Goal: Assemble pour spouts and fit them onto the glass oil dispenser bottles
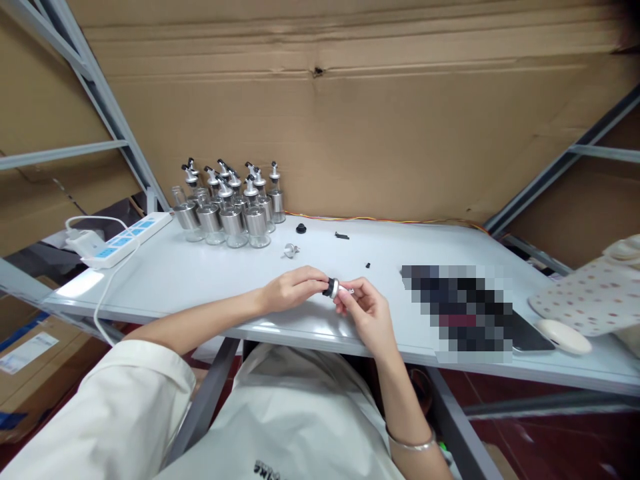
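Between my two hands, just above the front part of the table, is a pourer spout (335, 288) with a silver collar and a black stopper end, lying sideways. My left hand (300, 288) pinches its black end, fingers together. At the other end, my right hand (367, 310) grips the thin metal spout with thumb and fingers. Beyond the hands lie a loose silver spout part (291, 251), a round black stopper (301, 228), a thin black piece (343, 235) and a tiny black bit (368, 265).
Several glass and steel oil bottles (234, 227) stand at the back left, most with spouts on. A white power strip (127, 240) with a charger (87, 243) is at the left. On the right are a tablet-like device (530, 333), a white mouse (565, 335) and a dotted bag (585, 300).
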The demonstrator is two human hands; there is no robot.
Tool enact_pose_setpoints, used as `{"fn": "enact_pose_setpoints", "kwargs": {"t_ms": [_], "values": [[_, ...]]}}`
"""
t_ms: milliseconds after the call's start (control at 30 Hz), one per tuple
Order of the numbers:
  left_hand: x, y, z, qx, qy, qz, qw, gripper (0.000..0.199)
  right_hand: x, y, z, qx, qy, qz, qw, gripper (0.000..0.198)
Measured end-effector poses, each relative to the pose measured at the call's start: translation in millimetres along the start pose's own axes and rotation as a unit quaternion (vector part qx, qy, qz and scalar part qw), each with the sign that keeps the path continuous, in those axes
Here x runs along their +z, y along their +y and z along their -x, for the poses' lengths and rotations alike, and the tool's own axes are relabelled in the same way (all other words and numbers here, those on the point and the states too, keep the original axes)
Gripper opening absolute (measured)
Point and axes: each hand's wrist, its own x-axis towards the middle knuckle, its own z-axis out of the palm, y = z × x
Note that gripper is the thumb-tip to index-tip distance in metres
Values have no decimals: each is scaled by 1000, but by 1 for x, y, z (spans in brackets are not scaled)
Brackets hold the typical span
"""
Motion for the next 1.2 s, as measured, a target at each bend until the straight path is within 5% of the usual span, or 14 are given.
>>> {"fn": "enact_pose_setpoints", "kwargs": {"t_ms": [567,767,967,1100,1200], "values": [[2,0,0,10,14,8,1000,20,1,0,-4,2,-33,19,999,27],[2,0,-3,-83,2,23,996,23,1,5,-6,-55,93,113,988,24],[6,0,0,-115,-9,66,991,32,3,10,-5,30,-6,22,999,33],[6,5,-2,-91,-17,103,990,35,4,9,-5,43,-5,0,999,32],[7,7,-3,-172,7,180,969,36,4,7,-5,41,14,0,999,28]]}}
